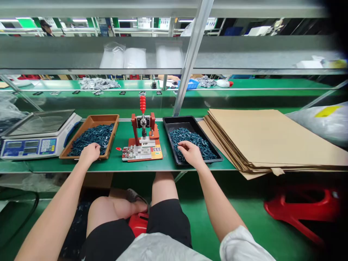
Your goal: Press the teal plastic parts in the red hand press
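Observation:
My left hand rests at the near end of a brown tray filled with small dark blue parts, its fingers curled down into them. My right hand reaches into a black tray of similar dark parts, fingers bent over the pile. What either hand holds is hidden. Between the trays stands a small red hand press with a red ribbed handle and a metal fixture at its base.
A digital weighing scale sits at the left. A stack of cardboard sheets lies to the right, overhanging the bench edge. A red plastic stool stands on the floor at the right. A conveyor and shelves run behind, with another person's hand beyond.

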A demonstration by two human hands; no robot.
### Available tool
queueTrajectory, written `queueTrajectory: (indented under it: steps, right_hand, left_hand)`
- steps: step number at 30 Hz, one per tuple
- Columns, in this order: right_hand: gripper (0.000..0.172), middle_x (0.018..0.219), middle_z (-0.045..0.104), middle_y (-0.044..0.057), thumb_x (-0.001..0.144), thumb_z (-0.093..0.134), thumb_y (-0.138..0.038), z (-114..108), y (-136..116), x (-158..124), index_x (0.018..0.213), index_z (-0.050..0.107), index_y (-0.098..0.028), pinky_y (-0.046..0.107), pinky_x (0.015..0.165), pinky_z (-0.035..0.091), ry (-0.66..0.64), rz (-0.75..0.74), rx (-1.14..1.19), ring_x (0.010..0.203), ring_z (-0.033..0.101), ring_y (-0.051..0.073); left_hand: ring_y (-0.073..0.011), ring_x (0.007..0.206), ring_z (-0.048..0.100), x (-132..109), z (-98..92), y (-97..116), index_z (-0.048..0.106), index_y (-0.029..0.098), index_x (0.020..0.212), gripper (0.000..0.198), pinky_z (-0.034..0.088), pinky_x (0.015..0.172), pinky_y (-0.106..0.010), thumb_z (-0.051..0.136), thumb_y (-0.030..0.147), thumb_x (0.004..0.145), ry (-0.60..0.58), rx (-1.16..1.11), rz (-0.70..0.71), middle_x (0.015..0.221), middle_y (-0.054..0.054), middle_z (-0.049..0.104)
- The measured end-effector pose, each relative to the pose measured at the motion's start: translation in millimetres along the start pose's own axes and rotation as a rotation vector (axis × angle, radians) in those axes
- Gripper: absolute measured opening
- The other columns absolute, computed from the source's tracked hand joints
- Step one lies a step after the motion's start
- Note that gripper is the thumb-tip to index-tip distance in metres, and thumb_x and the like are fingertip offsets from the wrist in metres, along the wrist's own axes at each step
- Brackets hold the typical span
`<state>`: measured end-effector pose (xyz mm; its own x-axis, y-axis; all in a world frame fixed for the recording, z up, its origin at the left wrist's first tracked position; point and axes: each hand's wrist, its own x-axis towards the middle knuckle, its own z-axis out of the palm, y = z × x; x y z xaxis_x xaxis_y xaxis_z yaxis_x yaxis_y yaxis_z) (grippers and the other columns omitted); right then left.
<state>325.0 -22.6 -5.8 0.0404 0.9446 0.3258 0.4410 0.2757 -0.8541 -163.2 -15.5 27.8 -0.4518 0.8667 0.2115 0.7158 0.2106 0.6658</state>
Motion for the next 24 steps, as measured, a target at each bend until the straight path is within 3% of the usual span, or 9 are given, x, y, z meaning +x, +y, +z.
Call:
queueTrajectory:
  steps: [3,6,9,14,17,19,24]
  right_hand:
    - [0.028,0.086,0.071,0.005,0.085,0.065,-0.048,14.6,-18.2,-11.9,0.093,0.067,-0.021,0.036,0.074,0.055,-0.005,-0.011,0.162,0.077,0.066,0.021]
    - [0.03,0.081,0.069,0.003,0.086,0.067,-0.05,37.2,-33.5,-22.8,0.093,0.063,-0.022,0.031,0.063,0.054,-0.075,0.069,0.411,0.069,0.065,0.018]
    - [0.031,0.076,0.067,0.002,0.085,0.069,-0.051,66.4,-37.1,-29.0,0.092,0.063,-0.021,0.029,0.06,0.054,-0.132,0.1,0.528,0.064,0.063,0.016]
    - [0.031,0.074,0.066,0.003,0.083,0.066,-0.049,111.7,-16.5,-30.4,0.091,0.07,-0.019,0.033,0.065,0.055,-0.1,0.104,0.452,0.065,0.061,0.018]
    - [0.029,0.091,0.072,0.008,0.085,0.062,-0.045,125.2,-3.1,-32.3,0.094,0.074,-0.02,0.038,0.076,0.058,-0.009,0.037,0.338,0.077,0.066,0.021]
    - [0.029,0.098,0.073,0.009,0.086,0.062,-0.043,128.9,1.1,-35.0,0.099,0.074,-0.02,0.04,0.082,0.059,0.007,0.028,0.313,0.083,0.068,0.023]
    - [0.03,0.088,0.073,0.007,0.085,0.064,-0.046,130.3,0.9,-38.3,0.098,0.072,-0.021,0.04,0.079,0.061,-0.011,0.12,0.406,0.077,0.07,0.023]
  left_hand:
    - [-0.0189,0.087,0.061,-1.2,-4.5,-2.8,0.068,0.021,0.09,0.011,0.044,0.1,-0.036,0.06,0.028,0.094,0.112,0.018,0.034,0.068,0.006,0.059]
    - [-0.0128,0.076,0.059,-17.9,-0.4,5.8,0.068,0.02,0.105,0.019,0.047,0.086,-0.026,0.051,0.025,0.098,0.162,-0.181,0.057,0.075,0.006,0.061]
    - [-0.0113,0.067,0.057,-42.2,16.3,23.4,0.068,0.017,0.107,0.03,0.048,0.07,-0.022,0.042,0.03,0.102,0.064,-0.36,0.07,0.07,0.003,0.059]
    - [-0.0126,0.072,0.063,-71.8,53.0,51.0,0.071,0.014,0.113,0.029,0.053,0.071,-0.024,0.056,0.026,0.091,-0.24,-0.444,0.127,0.085,-0.004,0.069]
    - [-0.0125,0.073,0.065,-72.1,70.5,63.4,0.069,0.013,0.121,0.039,0.055,0.072,-0.025,0.064,0.02,0.082,-0.321,-0.421,0.111,0.098,-0.006,0.072]
    - [-0.0147,0.073,0.067,-66.9,80.5,72.3,0.072,0.012,0.114,0.035,0.056,0.072,-0.027,0.068,0.02,0.08,-0.376,-0.362,0.079,0.095,-0.008,0.074]
    - [-0.0212,0.078,0.072,-54.8,96.8,98.7,0.079,0.015,0.099,0.02,0.057,0.077,-0.031,0.066,0.02,0.085,-0.464,-0.186,0.131,0.086,-0.008,0.078]
